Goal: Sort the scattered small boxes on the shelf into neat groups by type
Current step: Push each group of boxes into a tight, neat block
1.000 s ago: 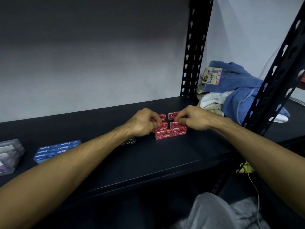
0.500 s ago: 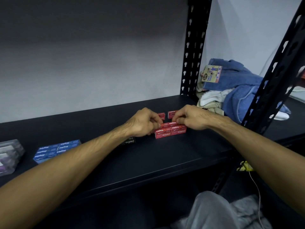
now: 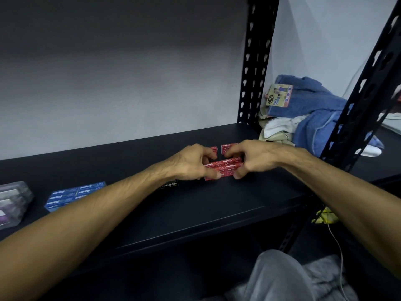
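Observation:
A block of red staple boxes lies on the black shelf, near its middle. My left hand grips the block's left end with curled fingers and thumb at the front. My right hand grips the right end the same way. Two more red boxes stand just behind the block, partly hidden by my fingers. A black staple box peeks out from under my left forearm. Blue staple boxes sit grouped at the left.
A clear plastic case stands at the far left edge. Black perforated uprights frame the shelf's right end. Beyond them lies a heap of blue and white towels with a card label. Grey cloth shows below the shelf.
Both hands have drawn closer around the red boxes, thumbs now at the block's front edge. The stacked boxes look pressed into a tighter block.

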Demonstrator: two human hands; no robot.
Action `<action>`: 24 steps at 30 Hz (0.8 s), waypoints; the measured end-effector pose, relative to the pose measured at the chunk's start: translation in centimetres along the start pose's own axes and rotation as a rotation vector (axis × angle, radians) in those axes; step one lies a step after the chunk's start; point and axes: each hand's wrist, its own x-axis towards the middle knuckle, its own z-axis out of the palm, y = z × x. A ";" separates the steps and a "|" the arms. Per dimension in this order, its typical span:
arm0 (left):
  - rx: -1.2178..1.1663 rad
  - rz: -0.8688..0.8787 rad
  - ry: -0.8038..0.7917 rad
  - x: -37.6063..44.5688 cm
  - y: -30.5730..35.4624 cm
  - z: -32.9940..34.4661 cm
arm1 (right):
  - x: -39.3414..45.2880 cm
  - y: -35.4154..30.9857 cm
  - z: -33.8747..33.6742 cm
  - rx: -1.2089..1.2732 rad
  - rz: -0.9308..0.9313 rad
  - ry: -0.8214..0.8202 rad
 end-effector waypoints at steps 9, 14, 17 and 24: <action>0.135 0.068 0.025 0.2 0.6 0.7 | 0.2 -0.6 0.9 -0.100 -0.068 0.071; 0.144 0.065 0.046 0.3 0.6 0.8 | 0.4 -0.6 1.0 -0.124 -0.086 0.079; 0.137 0.065 0.058 0.3 0.6 0.9 | 0.5 -0.6 1.0 -0.122 -0.096 0.080; 0.123 0.062 0.054 0.3 0.5 0.9 | 0.6 -0.6 1.1 -0.125 -0.104 0.079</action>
